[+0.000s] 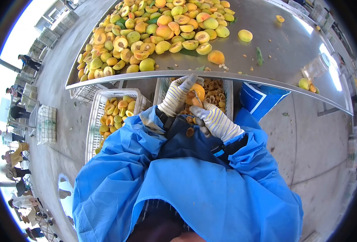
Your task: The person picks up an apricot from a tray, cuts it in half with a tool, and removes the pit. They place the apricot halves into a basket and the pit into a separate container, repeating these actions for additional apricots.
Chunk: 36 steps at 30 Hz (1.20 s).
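My left hand (178, 93), in a striped work glove, is closed around an orange apricot (198, 91) just below the edge of the metal table (275, 48). My right hand (213, 119), also gloved, presses against the fruit from below, gripping what looks like a small tool, mostly hidden. Both hands hover above a white crate of pits (215, 89). A large heap of yellow and orange apricots (154, 32), whole and halved, lies on the table ahead of me.
A second white crate of apricot halves (116, 113) stands to the left under the table. A blue bag (259, 97) sits to the right. Loose fruits (245, 35) lie on the steel. More crates (47, 123) and several people stand far left.
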### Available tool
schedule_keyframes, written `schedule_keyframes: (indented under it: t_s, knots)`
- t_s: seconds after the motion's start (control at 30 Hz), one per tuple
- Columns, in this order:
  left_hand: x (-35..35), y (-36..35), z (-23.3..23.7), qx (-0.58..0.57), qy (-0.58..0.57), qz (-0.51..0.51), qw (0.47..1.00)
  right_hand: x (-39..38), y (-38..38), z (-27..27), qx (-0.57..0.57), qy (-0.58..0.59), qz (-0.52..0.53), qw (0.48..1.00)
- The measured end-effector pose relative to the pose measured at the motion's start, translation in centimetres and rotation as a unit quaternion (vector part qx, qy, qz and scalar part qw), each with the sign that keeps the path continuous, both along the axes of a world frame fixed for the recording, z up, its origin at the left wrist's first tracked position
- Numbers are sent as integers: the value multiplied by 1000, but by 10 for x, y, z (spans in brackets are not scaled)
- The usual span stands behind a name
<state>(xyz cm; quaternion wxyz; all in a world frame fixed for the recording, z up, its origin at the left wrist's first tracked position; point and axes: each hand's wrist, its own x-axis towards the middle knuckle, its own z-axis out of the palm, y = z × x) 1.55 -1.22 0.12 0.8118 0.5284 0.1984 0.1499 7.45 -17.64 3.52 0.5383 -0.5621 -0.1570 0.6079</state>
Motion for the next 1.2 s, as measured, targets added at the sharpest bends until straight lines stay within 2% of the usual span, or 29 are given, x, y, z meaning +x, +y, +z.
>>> schedule_keyframes:
  t_s: [0.07, 0.17, 0.27, 0.37, 0.5, 0.63, 0.7, 0.83, 0.9, 0.93, 0.97, 1.0, 1.03, 1.07, 1.1, 1.13, 1.17, 1.2]
  knots:
    - [0, -2, -1, 3, -11, 11, 1000, 1, 0, 2, -9, 97, -18, 995]
    - [1, -7, -1, -20, -21, 3, 1000, 2, -4, -7, 50, 171, -13, 984]
    - [-1, -2, 10, -25, 20, -15, 999, -1, -4, 1, 22, 84, 11, 996]
    - [-2, 1, -2, -50, 24, -20, 998, -10, -2, 0, 9, 38, -5, 999]
    - [-4, -6, -2, 14, -54, -38, 998, 2, -8, -4, 64, 261, 14, 963]
    - [-1, -2, 4, -28, -36, -68, 997, -2, -11, 6, 30, 136, -2, 990]
    - [-3, -2, 7, -68, -20, -61, 996, -2, -11, 5, 33, 129, 2, 991]
    - [-4, 19, 0, -97, 1, 32, 995, 1, -14, 13, 39, 116, 56, 991]
    - [-10, 29, 4, -32, -19, 78, 996, 4, -10, -1, 32, 27, -9, 999]
    - [-12, 35, 7, -4, -30, 107, 994, 8, -7, -6, 31, -114, 4, 993]
    - [-14, 39, 10, 23, -43, 137, 989, 13, -5, -12, 30, -255, 16, 966]
    - [-21, 38, 20, 64, -52, 171, 982, 18, -7, -32, 50, -459, 14, 887]
    - [-34, 48, 28, 159, 0, 170, 973, 18, -6, -32, 69, -642, 8, 764]
    - [-50, 57, 36, 243, 36, 189, 951, 21, -11, -28, -32, -600, 84, 795]
    - [-68, 66, 44, 325, 76, 207, 920, 22, -12, -28, -41, -591, 103, 799]
    - [-86, 74, 57, 438, 174, 217, 855, 22, -13, -22, -41, -583, 118, 803]
    - [-103, 82, 71, 537, 271, 221, 768, 22, -13, -18, -40, -575, 132, 806]
    - [-118, 92, 79, 589, 385, 189, 685, 21, -13, -19, -24, -588, 121, 799]
